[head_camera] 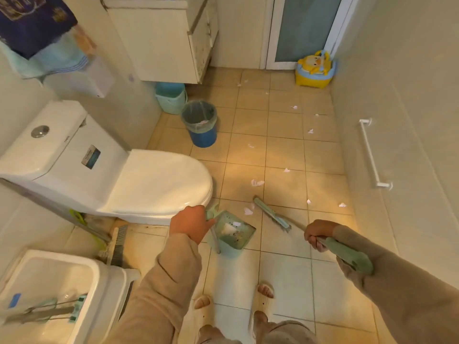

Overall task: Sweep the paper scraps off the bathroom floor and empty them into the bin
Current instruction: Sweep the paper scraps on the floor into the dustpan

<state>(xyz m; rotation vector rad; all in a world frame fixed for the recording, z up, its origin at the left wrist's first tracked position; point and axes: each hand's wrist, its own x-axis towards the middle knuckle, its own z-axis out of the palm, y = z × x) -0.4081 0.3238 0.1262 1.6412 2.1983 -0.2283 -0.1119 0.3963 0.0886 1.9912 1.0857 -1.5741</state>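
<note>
My left hand [190,225] grips the handle of a pale green dustpan [233,234] that stands on the tiled floor beside the toilet, with white paper scraps inside it. My right hand [319,234] is closed around the green handle of a broom [272,214], whose head rests on the floor just right of the dustpan. A white scrap [248,211] lies between broom head and dustpan. Several more scraps [257,182] are scattered over the tiles towards the far door. The blue bin [200,122], lined with a clear bag, stands past the toilet.
The white toilet [139,184] fills the left. A teal bucket [171,98] sits under the wall cabinet behind the bin. A yellow child's potty [315,69] is by the glass door. A white basin [49,294] and another brush are at lower left. My sandalled feet are below.
</note>
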